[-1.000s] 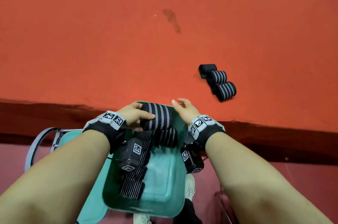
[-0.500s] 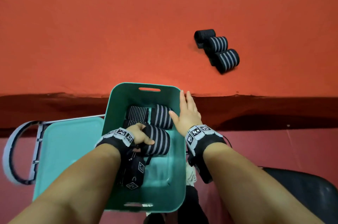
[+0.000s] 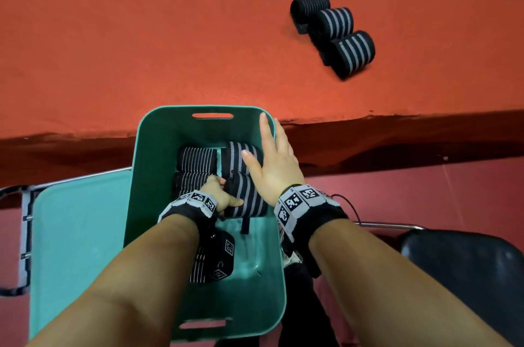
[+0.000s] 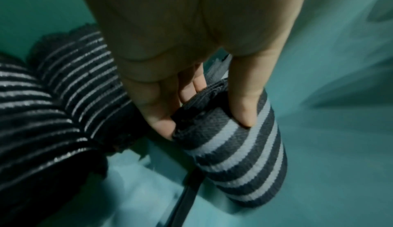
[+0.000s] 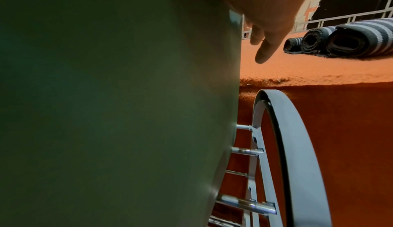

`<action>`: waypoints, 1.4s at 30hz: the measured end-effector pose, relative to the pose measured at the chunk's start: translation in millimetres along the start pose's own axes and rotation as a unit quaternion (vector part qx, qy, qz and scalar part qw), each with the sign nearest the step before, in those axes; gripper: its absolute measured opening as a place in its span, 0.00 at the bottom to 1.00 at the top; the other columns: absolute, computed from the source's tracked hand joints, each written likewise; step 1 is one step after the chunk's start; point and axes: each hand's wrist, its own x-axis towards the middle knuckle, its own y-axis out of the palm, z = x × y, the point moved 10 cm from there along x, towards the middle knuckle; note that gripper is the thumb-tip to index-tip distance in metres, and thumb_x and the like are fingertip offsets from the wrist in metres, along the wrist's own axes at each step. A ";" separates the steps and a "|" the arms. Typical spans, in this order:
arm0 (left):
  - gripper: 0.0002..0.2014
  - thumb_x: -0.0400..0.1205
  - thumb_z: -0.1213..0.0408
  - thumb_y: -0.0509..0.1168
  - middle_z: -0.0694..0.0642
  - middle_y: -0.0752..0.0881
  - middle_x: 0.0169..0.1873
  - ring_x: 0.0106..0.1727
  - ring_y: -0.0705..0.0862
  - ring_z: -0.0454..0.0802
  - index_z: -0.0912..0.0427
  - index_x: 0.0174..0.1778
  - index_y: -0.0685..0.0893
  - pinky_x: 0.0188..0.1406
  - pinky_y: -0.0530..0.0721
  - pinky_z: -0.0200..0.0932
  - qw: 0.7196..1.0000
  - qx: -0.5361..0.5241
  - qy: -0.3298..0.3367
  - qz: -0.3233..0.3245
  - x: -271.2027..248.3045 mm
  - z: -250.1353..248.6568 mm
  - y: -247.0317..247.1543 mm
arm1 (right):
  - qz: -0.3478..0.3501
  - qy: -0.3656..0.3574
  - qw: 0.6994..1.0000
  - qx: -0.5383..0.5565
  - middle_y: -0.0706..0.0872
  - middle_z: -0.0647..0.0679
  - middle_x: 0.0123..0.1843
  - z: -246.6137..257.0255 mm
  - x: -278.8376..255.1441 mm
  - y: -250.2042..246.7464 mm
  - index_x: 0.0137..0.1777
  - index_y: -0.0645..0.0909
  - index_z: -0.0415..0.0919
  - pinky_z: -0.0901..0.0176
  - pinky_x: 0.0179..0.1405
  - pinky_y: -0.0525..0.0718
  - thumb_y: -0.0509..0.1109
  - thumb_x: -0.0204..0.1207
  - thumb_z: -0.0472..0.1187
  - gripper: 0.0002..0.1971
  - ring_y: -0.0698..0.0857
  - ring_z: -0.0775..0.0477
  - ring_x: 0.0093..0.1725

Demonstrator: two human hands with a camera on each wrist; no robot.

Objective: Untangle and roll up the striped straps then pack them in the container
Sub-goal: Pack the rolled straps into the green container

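A teal container (image 3: 147,176) stands below the table's front edge. My left hand (image 3: 226,190) is down inside it and grips a rolled black strap with grey stripes (image 3: 251,199); a loose black tab hangs from the roll. In the left wrist view, thumb and fingers of the left hand (image 4: 204,124) pinch that roll (image 4: 244,155) at its end, just above the container floor. Other rolled straps (image 3: 198,159) lie behind it. My right hand (image 3: 269,154) lies flat and open along the container's right rim. Three more rolls (image 3: 334,32) sit on the orange table.
A teal lid (image 3: 79,247) lies left of the container on a metal chair frame. A black seat (image 3: 467,275) is at the right. The orange cloth's front edge (image 3: 368,117) runs just behind the container. A grey curved frame (image 5: 297,146) stands beside the container wall (image 5: 127,112).
My left hand has lowered the striped roll from the container's top edge down to its floor. My right hand has let go of the roll and now lies along the right rim.
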 end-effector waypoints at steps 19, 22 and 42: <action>0.32 0.75 0.63 0.73 0.58 0.78 0.66 0.53 0.82 0.57 0.60 0.74 0.68 0.56 0.85 0.57 0.999 -0.014 0.029 0.008 -26.7 -16.8 -18.0 | 0.012 0.020 0.998 -0.051 0.37 0.48 0.85 1.9 -3.4 -3.7 0.82 0.34 0.57 0.46 0.78 0.59 0.50 0.82 0.60 0.35 0.49 0.42 0.83; 0.27 0.79 0.53 0.68 0.57 0.81 0.64 0.60 0.83 0.57 0.60 0.71 0.73 0.57 0.85 0.57 0.997 -0.068 0.047 0.002 -48.7 -27.4 -36.1 | 0.019 0.046 0.998 -0.043 0.37 0.47 0.85 -4.9 -7.6 -11.3 0.82 0.34 0.56 0.45 0.78 0.57 0.50 0.82 0.60 0.35 0.47 0.42 0.83; 0.08 0.84 0.52 0.61 0.53 0.80 0.58 0.59 0.80 0.51 0.53 0.50 0.77 0.54 0.83 0.54 0.956 -0.202 0.214 -0.002 -167.1 -188.9 -100.2 | -0.085 0.108 0.990 0.023 0.50 0.44 0.84 -19.1 6.2 -170.9 0.84 0.46 0.49 0.45 0.77 0.60 0.53 0.83 0.56 0.33 0.57 0.38 0.80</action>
